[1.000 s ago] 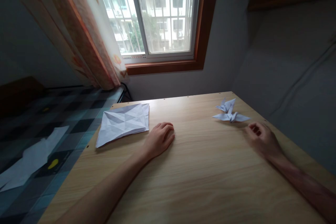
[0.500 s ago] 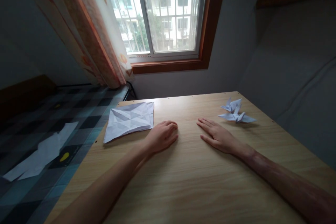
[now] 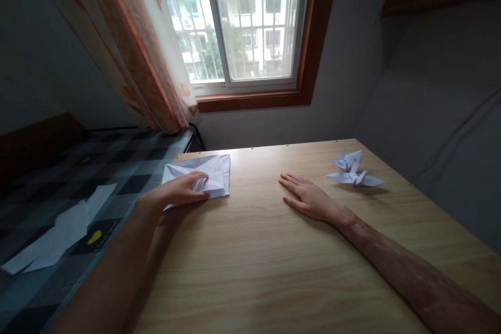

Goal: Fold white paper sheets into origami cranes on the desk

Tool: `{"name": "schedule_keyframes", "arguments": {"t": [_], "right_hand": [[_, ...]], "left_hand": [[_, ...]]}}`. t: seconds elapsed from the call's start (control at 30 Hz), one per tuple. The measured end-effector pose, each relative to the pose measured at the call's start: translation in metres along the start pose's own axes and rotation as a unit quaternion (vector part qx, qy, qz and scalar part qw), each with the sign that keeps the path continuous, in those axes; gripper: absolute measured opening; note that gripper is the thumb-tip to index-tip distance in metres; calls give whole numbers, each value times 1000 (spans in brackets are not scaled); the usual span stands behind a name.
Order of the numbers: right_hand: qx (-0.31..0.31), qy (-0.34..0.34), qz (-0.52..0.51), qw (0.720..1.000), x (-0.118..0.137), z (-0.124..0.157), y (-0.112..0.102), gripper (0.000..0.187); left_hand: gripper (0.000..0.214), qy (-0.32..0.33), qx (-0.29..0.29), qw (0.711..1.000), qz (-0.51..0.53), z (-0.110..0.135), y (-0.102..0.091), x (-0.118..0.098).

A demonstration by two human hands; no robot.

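Observation:
On the far left of the table lie creased white paper sheets (image 3: 219, 167), with fold lines across the top one. My left hand (image 3: 186, 188) is over their near left part, its fingers bent and the thumb apart, gathering the top sheet so it bulges between them. Near the middle of the table, my right hand (image 3: 305, 195) rests palm down with its fingers stretched out, holding nothing. To the right of that hand stand two folded white paper cranes (image 3: 357, 179), one close behind the other.
The pale wooden table (image 3: 250, 261) reaches toward the wall below a barred window (image 3: 258, 26). At left is a bed with a checked cover (image 3: 129, 167), and white paper strips (image 3: 66, 235) lie on it. A patterned curtain (image 3: 133, 52) hangs beside the window.
My left hand has moved left from the bare tabletop onto the creased paper, and the sheet's near left corner has shifted inward. My right hand has slid slightly left.

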State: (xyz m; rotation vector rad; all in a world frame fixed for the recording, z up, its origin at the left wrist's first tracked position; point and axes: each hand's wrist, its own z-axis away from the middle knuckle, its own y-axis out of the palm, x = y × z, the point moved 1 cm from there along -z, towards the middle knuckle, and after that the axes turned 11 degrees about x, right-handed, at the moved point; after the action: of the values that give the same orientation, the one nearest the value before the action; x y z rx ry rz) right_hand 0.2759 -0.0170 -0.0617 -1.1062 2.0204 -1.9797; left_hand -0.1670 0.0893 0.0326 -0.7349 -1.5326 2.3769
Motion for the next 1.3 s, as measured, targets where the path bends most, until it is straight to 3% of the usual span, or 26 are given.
{"name": "schedule_keyframes", "arguments": {"t": [0.1, 0.23, 0.33, 0.43, 0.53, 0.63, 0.77, 0.9, 0.97, 1.07, 1.17, 1.3], "right_hand": [[6, 2, 7, 1000, 1, 1, -1, 63], [0, -1, -1, 1000, 2, 0, -2, 61], [-16, -1, -24, 1000, 0, 0, -3, 57], [-52, 15, -77, 996, -4, -1, -3, 54], [-93, 52, -140, 984, -11, -1, -3, 50], [-112, 78, -183, 974, -16, -1, -4, 49], [-107, 87, -202, 970, -16, -1, -5, 49], [-109, 85, -210, 968, -16, -2, -3, 51], [-115, 77, -210, 968, -18, -2, -1, 52], [-122, 71, -181, 973, -22, -3, 2, 57], [-117, 59, -129, 983, -22, -2, 2, 64], [-114, 34, -62, 991, -14, -1, -4, 68]], "left_hand": [[67, 2, -11, 1000, 21, -1, 0, 2], [55, -8, 2, 1000, 30, -1, -5, -11], [53, 7, -38, 999, -5, 1, -10, -30], [52, 23, -99, 993, -58, 1, -4, -61], [45, 94, -129, 983, -94, -4, 24, -103], [44, 164, -133, 974, -84, -11, 64, -141], [52, 177, -116, 972, -99, -15, 112, -175], [78, 169, -115, 976, -76, -9, 140, -195], [90, 202, -110, 972, -47, -4, 144, -202], [79, 224, -106, 969, 5, -1, 136, -203], [72, 216, -130, 968, -4, -7, 117, -190], [79, 152, -160, 973, -71, -22, 104, -163]]}}
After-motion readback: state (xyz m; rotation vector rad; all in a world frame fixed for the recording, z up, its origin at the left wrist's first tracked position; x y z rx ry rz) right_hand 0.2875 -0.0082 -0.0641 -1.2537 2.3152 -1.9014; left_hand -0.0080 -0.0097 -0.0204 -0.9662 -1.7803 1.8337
